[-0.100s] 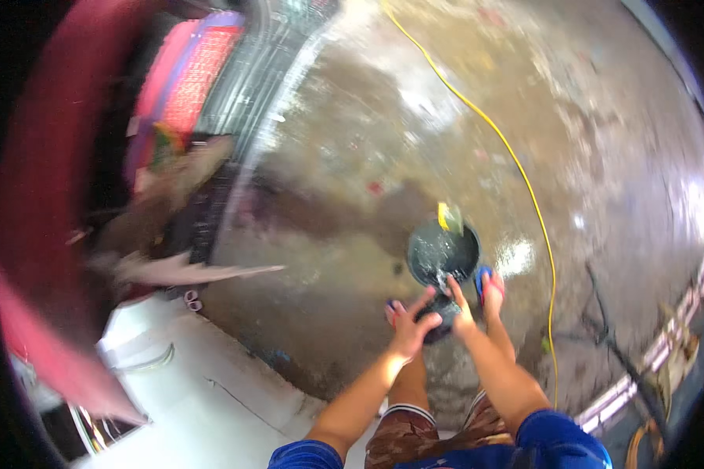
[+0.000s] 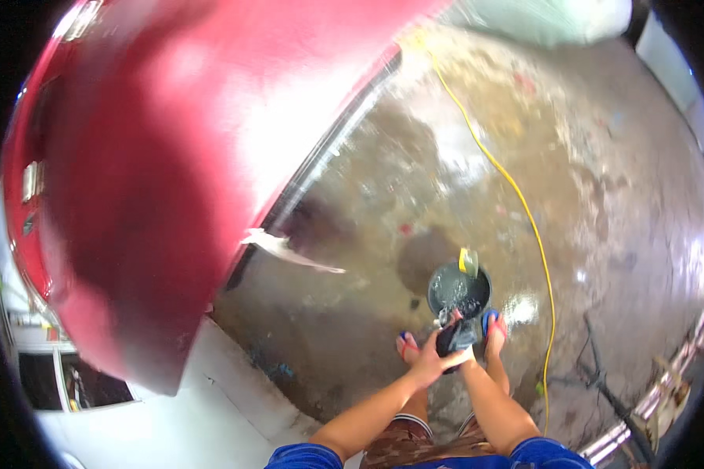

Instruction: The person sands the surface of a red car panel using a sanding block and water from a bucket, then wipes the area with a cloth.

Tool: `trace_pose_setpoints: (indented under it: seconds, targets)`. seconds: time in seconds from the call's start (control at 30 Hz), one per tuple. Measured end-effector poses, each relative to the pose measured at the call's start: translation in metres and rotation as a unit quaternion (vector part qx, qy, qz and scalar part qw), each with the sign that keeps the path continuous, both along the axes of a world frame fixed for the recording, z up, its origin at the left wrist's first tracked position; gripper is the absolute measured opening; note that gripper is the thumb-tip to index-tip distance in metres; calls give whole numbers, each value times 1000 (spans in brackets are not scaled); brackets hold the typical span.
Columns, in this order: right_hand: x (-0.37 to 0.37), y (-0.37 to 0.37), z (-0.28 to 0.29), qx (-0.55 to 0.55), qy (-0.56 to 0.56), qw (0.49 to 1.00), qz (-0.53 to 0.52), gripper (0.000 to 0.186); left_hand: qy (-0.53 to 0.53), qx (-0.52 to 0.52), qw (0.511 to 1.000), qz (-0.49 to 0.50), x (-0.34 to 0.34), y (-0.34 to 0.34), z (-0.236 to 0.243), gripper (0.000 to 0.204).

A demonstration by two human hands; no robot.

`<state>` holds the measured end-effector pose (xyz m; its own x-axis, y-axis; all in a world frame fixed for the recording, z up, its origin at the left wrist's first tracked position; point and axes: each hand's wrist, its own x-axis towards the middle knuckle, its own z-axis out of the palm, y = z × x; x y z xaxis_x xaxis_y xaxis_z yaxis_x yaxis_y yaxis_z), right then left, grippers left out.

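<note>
A dark, wet cloth-like item (image 2: pixel 457 338) is bunched between my hands, just in front of a dark round bucket (image 2: pixel 443 283) on the floor, with water splashing at its near side. My left hand (image 2: pixel 429 361) grips the item from the left, fingers curled on it. My right hand (image 2: pixel 467 352) holds it from the right, partly hidden behind it. A small yellow and greenish object (image 2: pixel 468 261) rests at the bucket's far rim. My sandaled feet stand either side of the bucket.
A red car's raised panel (image 2: pixel 156 125) fills the upper left, with a torn pale strip (image 2: pixel 289 254) at its edge. A yellow hose or cord (image 2: pixel 528 215) runs over the wet concrete floor (image 2: pixel 587 156). Dark hoses (image 2: pixel 598 367) lie at right. A white surface (image 2: pixel 199 414) is at lower left.
My view has shifted, so the red panel now covers much of the upper left and the bucket appears lower. My fingers have closed further round the dark item.
</note>
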<state>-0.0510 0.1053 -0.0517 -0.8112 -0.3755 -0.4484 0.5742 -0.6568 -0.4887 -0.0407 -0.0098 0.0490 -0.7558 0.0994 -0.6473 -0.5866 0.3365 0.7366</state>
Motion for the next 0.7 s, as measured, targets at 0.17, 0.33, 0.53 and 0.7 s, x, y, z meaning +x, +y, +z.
trace_pose_setpoints:
  seconds: [0.17, 0.33, 0.53, 0.7]
  targets:
    - [-44, 6, 126, -81, 39, 996, 12, 49, 232, 99, 966, 56, -56, -7, 137, 89]
    - [-95, 7, 174, 247, 115, 959, -77, 52, 272, 181, 942, 78, -82, -54, 253, 61]
    - [-101, 9, 196, 323, -57, 938, -107, 58, 368, 12, 927, 69, -40, -162, 384, 60]
    - [-30, 34, 122, 657, -22, 738, 151, 55, 142, 230, 890, 368, 59, -261, 365, 63]
